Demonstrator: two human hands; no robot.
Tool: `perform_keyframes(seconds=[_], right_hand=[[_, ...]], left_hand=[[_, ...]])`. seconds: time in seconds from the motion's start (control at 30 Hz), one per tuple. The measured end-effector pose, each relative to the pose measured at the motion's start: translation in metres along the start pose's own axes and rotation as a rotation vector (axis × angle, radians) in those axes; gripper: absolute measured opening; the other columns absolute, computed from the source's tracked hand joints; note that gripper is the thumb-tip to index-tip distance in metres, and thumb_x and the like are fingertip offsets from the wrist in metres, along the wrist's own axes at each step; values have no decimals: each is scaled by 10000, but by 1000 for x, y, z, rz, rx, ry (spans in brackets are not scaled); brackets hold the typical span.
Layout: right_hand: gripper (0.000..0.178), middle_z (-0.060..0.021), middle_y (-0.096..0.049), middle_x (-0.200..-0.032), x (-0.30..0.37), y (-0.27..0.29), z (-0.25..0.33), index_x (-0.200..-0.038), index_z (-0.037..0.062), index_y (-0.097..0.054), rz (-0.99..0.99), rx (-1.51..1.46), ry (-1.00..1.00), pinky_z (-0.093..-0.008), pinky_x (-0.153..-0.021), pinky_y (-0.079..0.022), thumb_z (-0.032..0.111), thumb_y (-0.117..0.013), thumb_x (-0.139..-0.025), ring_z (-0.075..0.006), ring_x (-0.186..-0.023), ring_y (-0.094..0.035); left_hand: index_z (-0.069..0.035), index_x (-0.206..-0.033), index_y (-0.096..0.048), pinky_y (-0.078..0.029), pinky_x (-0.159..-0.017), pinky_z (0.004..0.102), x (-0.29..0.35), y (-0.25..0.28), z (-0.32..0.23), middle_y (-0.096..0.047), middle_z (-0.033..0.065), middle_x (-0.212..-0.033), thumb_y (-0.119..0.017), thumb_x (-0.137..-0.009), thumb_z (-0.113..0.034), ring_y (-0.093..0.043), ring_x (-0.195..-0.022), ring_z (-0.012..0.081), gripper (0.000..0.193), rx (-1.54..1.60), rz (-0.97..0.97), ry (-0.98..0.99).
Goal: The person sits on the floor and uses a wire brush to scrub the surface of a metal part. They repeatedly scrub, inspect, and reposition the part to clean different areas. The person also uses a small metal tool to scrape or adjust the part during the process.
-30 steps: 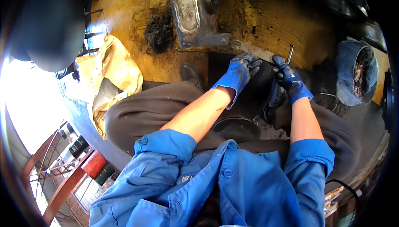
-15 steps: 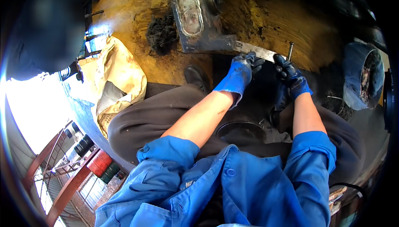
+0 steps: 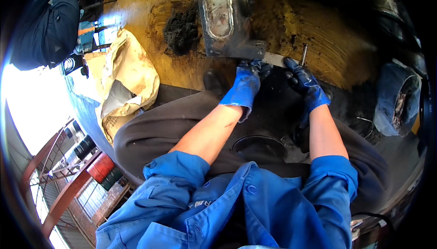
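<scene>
Between my gloved hands runs a flat, pale metal strip [image 3: 274,60], its left part passing behind or against the dark corner of a welded metal part [image 3: 217,10]. My right hand [image 3: 304,79], in a blue glove with a blackened palm, is closed around the strip's right end. My left hand [image 3: 248,79], gloved the same way, has its fingers curled at the part's lower edge, by the strip's left end; its exact grip is partly hidden. An upright metal bolt or rod with a small head [image 3: 304,54] stands just beyond my right fingers.
A dark tangled clump of fibre [image 3: 180,31] lies on the stained yellow surface [image 3: 145,3]. Torn brown paper sacking [image 3: 132,73] is at left, near another person's dark-clothed leg [image 3: 52,21]. On the right stands a blue-wrapped cylinder [image 3: 396,96]; dark metal parts [image 3: 393,14] sit beyond it.
Both hands have shifted left with the strip relative to the welded part. Less of the strip shows now, and my left hand is under the part's corner. The view has also moved slightly.
</scene>
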State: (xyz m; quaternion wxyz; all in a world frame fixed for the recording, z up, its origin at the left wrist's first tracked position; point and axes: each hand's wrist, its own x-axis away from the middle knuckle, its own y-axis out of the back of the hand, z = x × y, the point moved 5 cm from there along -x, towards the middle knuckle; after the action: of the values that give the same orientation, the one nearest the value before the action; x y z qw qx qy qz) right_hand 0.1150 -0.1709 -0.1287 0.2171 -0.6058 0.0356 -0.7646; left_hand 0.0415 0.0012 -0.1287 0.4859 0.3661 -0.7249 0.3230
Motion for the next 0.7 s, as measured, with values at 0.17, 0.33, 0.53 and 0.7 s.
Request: perform_keyframes(seconds=[0.17, 0.33, 0.53, 0.7], right_hand=[[295, 91, -438, -538, -17, 39, -6, -822, 216, -573, 114, -63, 55, -208, -389, -250, 438, -555, -1014, -36, -394, -352], [252, 61, -444, -551, -27, -16, -11, -837, 215, -541, 104, -118, 28, -218, -375, -245, 398, -593, -1002, -53, -380, -336], [338, 50, -394, -474, -30, 13, -15, -727, 245, -508, 125, -160, 25, -255, -358, -228, 421, -566, -1009, -81, -350, -312], [411, 63, -367, -459, -30, -47, -18, -653, 248, -486, 151, -145, -6, -265, -362, -239, 462, -573, -993, -92, -349, -309]], left_hand=[[-47, -1124, -600, -585, -734, 423, 0, -20, 18, -715, 158, -967, -426, -1038, -288, -728, -844, 331, 309, -86, 217, -146], [-40, -1105, -608, -605, -719, 458, -37, 38, 0, -707, 172, -959, -431, -1031, -214, -724, -839, 345, 260, 331, 36, -81], [-33, -1120, -623, -593, -673, 402, -19, 14, 14, -702, 151, -938, -518, -989, -101, -720, -784, 314, 181, 70, 248, -319], [-15, -1119, -630, -577, -625, 452, -79, 55, 3, -691, 153, -896, -539, -951, 17, -704, -749, 304, 194, 324, 22, -102]])
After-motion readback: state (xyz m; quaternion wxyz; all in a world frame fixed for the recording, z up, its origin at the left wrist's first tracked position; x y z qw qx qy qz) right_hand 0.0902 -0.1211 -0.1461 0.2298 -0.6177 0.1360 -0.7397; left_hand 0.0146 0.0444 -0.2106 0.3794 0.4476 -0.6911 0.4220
